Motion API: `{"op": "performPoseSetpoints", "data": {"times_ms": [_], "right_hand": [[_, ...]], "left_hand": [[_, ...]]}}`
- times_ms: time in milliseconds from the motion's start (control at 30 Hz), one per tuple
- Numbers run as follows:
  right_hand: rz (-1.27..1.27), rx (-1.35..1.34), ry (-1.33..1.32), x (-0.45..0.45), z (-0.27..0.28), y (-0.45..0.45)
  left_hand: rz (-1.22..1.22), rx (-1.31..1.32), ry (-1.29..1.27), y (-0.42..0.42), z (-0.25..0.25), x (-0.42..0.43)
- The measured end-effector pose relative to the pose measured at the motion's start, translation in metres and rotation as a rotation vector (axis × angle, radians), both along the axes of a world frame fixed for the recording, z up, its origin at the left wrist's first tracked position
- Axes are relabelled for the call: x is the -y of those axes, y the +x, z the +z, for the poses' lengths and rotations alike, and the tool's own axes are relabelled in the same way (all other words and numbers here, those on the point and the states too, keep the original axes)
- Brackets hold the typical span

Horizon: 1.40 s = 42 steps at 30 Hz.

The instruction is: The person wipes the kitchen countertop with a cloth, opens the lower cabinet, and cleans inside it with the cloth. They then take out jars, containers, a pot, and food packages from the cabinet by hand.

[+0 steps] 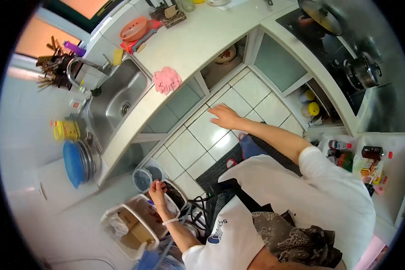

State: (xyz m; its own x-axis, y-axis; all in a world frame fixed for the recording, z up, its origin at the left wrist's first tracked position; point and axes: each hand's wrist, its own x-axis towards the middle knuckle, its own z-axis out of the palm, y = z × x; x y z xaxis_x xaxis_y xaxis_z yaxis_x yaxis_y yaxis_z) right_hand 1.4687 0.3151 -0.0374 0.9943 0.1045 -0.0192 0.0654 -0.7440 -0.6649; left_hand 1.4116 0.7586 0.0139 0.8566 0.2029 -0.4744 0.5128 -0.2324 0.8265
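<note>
My right hand is stretched out over the tiled floor, its fingers apart and nothing in it. Lower left, my left hand, with a pale bracelet at the wrist, hovers above the bins. Its fingers are curled in, and whatever they may hold is too small to make out. Under it stand a white bin with cardboard inside and a second bin beside it. Close by is a round, clear-looking bucket. On the counter edge lies a crumpled pink cloth.
A steel sink is set into the counter. Blue and grey lids or plates stand at its near end. A stove with a pot is at the right. Lower cupboards hold jars and bottles. A dark mat lies underfoot.
</note>
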Motion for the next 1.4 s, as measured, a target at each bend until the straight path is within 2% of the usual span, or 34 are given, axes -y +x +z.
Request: {"op": "performPoseSetpoints", "data": {"times_ms": [33, 100, 167, 200, 333, 367, 400, 433, 467, 533, 667, 733, 867, 933, 1000, 1033, 1100, 1133, 1200, 1267, 1300, 1367, 1400], "right_hand": [[-0.013, 0.110, -0.041, -0.013, 0.025, 0.036], [-0.023, 0.399, -0.098, -0.037, 0.031, 0.112], [0.002, 0.424, -0.154, -0.051, 0.038, 0.175], [0.003, 0.426, -0.132, -0.062, 0.022, 0.211], [0.092, 0.165, -0.286, -0.044, 0.013, 0.276], [0.066, 0.259, -0.249, -0.036, 0.006, 0.278], [0.047, 0.239, -0.236, -0.030, 0.001, 0.282], [0.124, 0.310, -0.273, -0.022, -0.009, 0.289], [0.204, 0.378, -0.314, -0.010, -0.020, 0.294], [0.189, 0.272, -0.324, 0.027, -0.017, 0.291], [-0.068, 0.230, -0.368, 0.140, -0.015, 0.292], [-0.274, 0.282, -0.377, 0.208, -0.034, 0.297], [-0.550, 0.123, -0.589, 0.343, -0.018, 0.294], [-0.746, 0.207, -0.749, 0.391, -0.031, 0.294], [-0.835, 0.224, -0.749, 0.433, -0.041, 0.301], [-0.834, 0.227, -0.744, 0.442, -0.047, 0.306], [-0.912, 0.262, -0.575, 0.449, -0.057, 0.318], [-0.904, 0.266, -0.568, 0.434, -0.054, 0.320], [-0.758, 0.245, -0.716, 0.389, -0.028, 0.323], [-0.529, 0.347, -0.705, 0.344, -0.012, 0.321], [-0.527, 0.356, -0.703, 0.336, -0.001, 0.324], [-0.248, -0.011, -0.508, 0.329, 0.024, 0.336], [-0.240, -0.006, -0.505, 0.330, 0.012, 0.347]], "left_hand": [[-0.034, 0.029, -0.008, 0.017, -0.004, 0.000], [-0.099, 0.055, 0.034, 0.049, -0.001, 0.015], [-0.121, 0.030, 0.089, 0.080, 0.007, 0.041], [-0.140, 0.017, 0.123, 0.096, 0.011, 0.055], [-0.227, 0.174, 0.310, 0.167, -0.012, 0.100], [-0.315, 0.199, 0.396, 0.186, -0.008, 0.119], [-0.397, 0.236, 0.471, 0.211, -0.010, 0.143], [-0.515, 0.215, 0.585, 0.236, 0.009, 0.183], [-0.626, 0.254, 0.632, 0.259, -0.008, 0.193], [-0.763, 0.340, 0.721, 0.299, -0.023, 0.234], [-0.938, 0.270, 0.897, 0.348, -0.021, 0.305], [-0.984, 0.054, 1.001, 0.358, -0.012, 0.334], [-0.999, -0.052, 1.043, 0.363, -0.013, 0.350], [-0.998, -0.039, 1.050, 0.363, -0.014, 0.349], [-0.984, 0.071, 0.976, 0.363, -0.018, 0.344], [-0.999, 0.196, 0.933, 0.364, -0.025, 0.338], [-0.997, 0.225, 0.920, 0.366, -0.028, 0.338], [-0.999, 0.250, 0.906, 0.364, -0.028, 0.336], [-0.978, 0.260, 0.914, 0.366, -0.027, 0.339], [-1.003, 0.236, 0.960, 0.365, -0.028, 0.337], [-1.003, 0.256, 0.953, 0.365, -0.030, 0.335], [-0.987, 0.251, 0.938, 0.364, -0.026, 0.339], [-0.981, 0.244, 0.918, 0.365, -0.025, 0.339]]}}
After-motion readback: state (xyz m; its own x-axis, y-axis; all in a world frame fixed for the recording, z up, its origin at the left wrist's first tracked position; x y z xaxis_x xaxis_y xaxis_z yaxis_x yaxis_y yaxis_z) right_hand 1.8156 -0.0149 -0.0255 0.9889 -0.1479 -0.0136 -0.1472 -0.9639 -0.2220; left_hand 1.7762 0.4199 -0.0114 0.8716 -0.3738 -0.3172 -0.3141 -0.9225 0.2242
